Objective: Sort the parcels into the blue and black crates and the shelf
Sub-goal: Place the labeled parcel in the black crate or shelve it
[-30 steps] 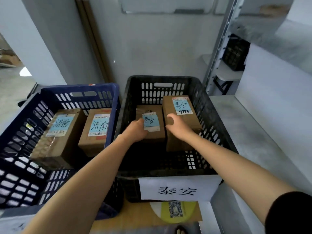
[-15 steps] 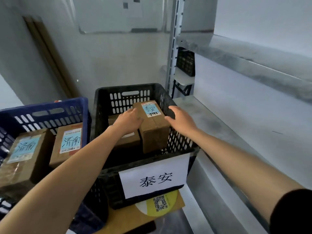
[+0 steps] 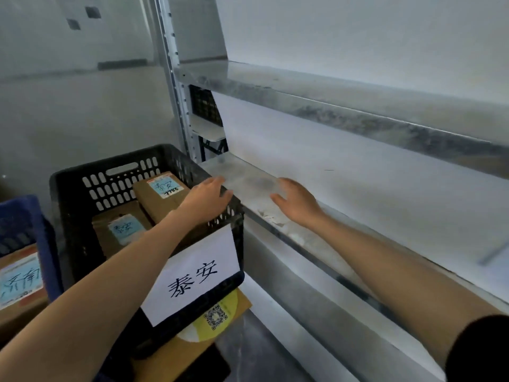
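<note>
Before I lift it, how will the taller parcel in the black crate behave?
Probably stiff: the taller parcel is a square-edged cardboard box. Likely grippy; its card looks matt. Might tip: it stands higher than the lower parcel.

Left hand (image 3: 208, 198) open over black crate (image 3: 71, 216) right rim; right hand (image 3: 296, 201) open above shelf (image 3: 358, 216). Two parcels (image 3: 162, 193) in crate, nothing gripped.

parcels (image 3: 154, 202) (image 3: 122, 232) (image 3: 19, 279) 3 | black crate (image 3: 68, 216) 1 | blue crate (image 3: 24, 216) 1 | hands (image 3: 206, 199) (image 3: 297, 201) 2
</note>
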